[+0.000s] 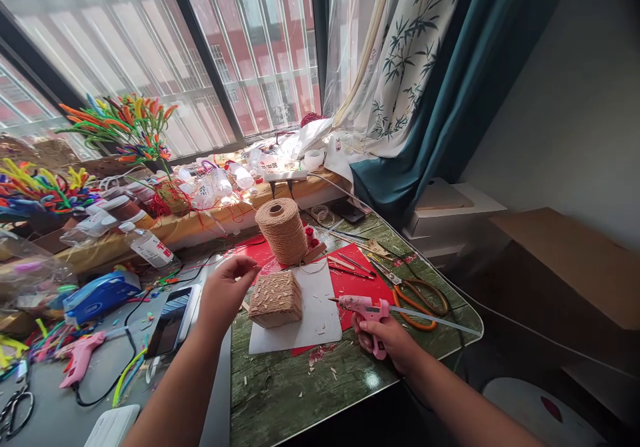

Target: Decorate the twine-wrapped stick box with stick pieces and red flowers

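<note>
The green table [270, 400] carries everything at hand, with a white sheet [320, 333] on it that serves well as a mat for drips and loose bits. The big twine spool [283, 237] stands upright just behind the twine-covered block [277, 315], which sits on the sheet, its top scattered with pale chips [273, 289]. Orange-handled scissors [420, 305] lie beyond the glue gun, out near the table's right side.

The left hand [225, 297] is above the block's left edge, thumb and fingers drawn narrow; the tips are small here, so whether they pinch a chip I cannot tell. The right hand [393, 340] is wrapped around the grip of the pink glue gun [363, 305], nozzle pointing left toward the block but apart from it, a clear glue stick [435, 320] trailing out behind.

For neat work, I'd hold each chip by its edge, use a small dab of glue, press lightly while it grips, and keep the hot tip well away from the left fingertips.
</note>
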Tool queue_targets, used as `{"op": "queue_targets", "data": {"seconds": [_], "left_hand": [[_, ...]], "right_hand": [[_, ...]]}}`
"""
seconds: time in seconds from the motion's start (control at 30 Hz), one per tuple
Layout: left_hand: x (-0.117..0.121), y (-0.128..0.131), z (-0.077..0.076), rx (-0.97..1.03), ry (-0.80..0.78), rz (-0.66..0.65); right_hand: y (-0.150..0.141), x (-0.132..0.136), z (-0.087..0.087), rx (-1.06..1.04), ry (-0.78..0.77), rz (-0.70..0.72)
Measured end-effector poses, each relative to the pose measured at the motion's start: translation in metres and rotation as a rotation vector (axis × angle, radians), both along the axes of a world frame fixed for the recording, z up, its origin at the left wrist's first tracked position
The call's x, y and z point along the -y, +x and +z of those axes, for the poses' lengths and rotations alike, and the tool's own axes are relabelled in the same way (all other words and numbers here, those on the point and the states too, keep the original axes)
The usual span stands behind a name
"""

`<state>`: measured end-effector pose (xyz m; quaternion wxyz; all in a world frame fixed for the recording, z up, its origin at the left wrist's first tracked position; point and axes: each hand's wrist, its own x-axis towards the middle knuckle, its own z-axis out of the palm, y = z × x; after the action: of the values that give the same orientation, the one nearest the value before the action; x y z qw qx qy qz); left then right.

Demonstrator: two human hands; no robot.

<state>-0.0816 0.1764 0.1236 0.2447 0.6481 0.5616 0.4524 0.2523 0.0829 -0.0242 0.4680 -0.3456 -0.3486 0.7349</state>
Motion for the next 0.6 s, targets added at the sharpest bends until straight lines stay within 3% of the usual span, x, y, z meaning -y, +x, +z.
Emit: {"op": "queue_targets", "data": {"seconds": [0.07,0.17,0.33,0.6], "left_hand": [[-0.004,-0.003,-0.013,0.123,-0.092,-0.028],[-0.012,-0.014,-0.033,0.335,-0.161,0.036],[-0.024,-0.041,-0.064,0.767,-0.123,0.172],[-0.014,-0.062,-0.115,0.985,-0.162,0.199]], "right_hand": [[0.0,0.0,0.003,0.0,-0.011,-0.005],[-0.001,0.001,0.005,-0.002,-0.021,-0.019],[-0.001,0.0,0.003,0.003,-0.023,-0.024],[-0.003,-0.002,0.008,-0.04,-0.007,-0.043]]}}
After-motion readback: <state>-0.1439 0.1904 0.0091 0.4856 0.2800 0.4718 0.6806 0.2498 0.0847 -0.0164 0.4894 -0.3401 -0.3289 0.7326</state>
